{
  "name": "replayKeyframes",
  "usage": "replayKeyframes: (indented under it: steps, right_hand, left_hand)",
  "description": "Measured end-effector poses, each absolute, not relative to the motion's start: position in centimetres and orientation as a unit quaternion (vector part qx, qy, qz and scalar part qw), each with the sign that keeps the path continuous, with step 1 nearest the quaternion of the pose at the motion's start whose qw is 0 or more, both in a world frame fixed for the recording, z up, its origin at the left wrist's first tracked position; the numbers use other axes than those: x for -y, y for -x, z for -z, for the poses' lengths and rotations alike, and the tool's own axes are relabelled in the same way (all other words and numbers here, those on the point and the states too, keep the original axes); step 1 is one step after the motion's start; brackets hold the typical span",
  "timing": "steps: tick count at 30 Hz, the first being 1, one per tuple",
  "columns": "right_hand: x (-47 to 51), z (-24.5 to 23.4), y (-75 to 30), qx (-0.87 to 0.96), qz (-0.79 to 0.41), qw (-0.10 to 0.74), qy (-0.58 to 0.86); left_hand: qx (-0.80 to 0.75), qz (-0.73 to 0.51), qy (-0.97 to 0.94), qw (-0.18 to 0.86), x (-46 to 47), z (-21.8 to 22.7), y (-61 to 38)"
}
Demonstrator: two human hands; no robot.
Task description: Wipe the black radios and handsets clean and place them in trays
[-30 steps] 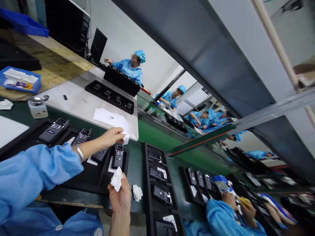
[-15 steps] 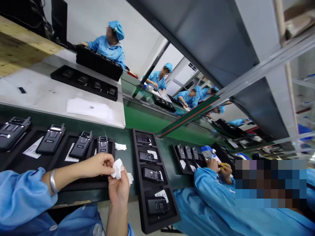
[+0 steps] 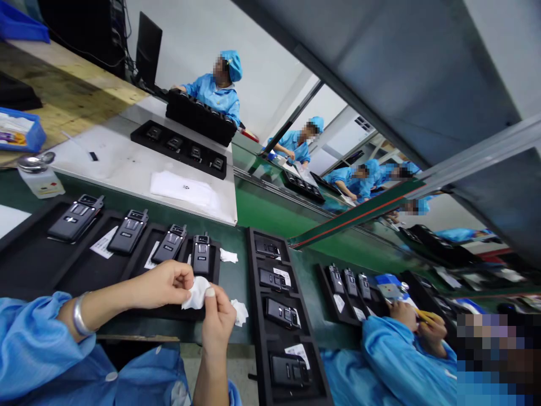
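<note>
Between my two hands is a crumpled white wipe (image 3: 196, 293). My left hand (image 3: 169, 285) pinches its left side, with a silver bangle on that wrist. My right hand (image 3: 218, 316) grips the other side between thumb and fingers. Just behind them a black handheld radio (image 3: 201, 254) lies in a black foam tray (image 3: 34, 268), alongside several more radios and white labels. Part of this tray is hidden by my left forearm. Another white wipe (image 3: 240, 313) lies on the green bench right of my right hand, and a further one (image 3: 229, 255) is beyond it.
A second black tray (image 3: 257, 316) with radios in its compartments stands to my right. Beside it sits a co-worker in a blue sleeve (image 3: 380, 344). A metal-topped bottle (image 3: 40, 175) is at far left. White cloths (image 3: 181, 189) lie on the pale table ahead.
The view has swung left, bringing the bottle and blue bins into sight. My hands have moved slightly apart, and the wipe is spread wider between them.
</note>
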State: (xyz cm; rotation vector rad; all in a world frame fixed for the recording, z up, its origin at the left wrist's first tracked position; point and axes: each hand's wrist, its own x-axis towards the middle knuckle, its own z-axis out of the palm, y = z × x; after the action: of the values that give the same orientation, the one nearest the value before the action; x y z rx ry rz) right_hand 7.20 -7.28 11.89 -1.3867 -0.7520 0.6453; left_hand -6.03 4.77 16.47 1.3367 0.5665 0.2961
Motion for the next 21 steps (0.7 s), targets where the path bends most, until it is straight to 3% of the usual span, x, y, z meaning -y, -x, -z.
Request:
replayKeyframes:
  steps: [4,11,21]
  right_hand:
    - [6.9,-11.6,-6.8,0.146,-0.408,0.727,0.532]
    - [6.6,-12.9,-5.2,0.131,-0.513,0.711,0.463]
    - [5.4,-11.8,-4.5,0.183,-0.353,0.723,0.565]
  left_hand:
    - [-0.254,-0.116,-0.573,0.771,-5.4,-17.0,7.8]
    - [-0.26,-0.091,-0.519,0.809,-5.7,-17.0,9.4]
    - [-0.349,-0.246,-0.571,0.701,-6.4,-14.7,10.9]
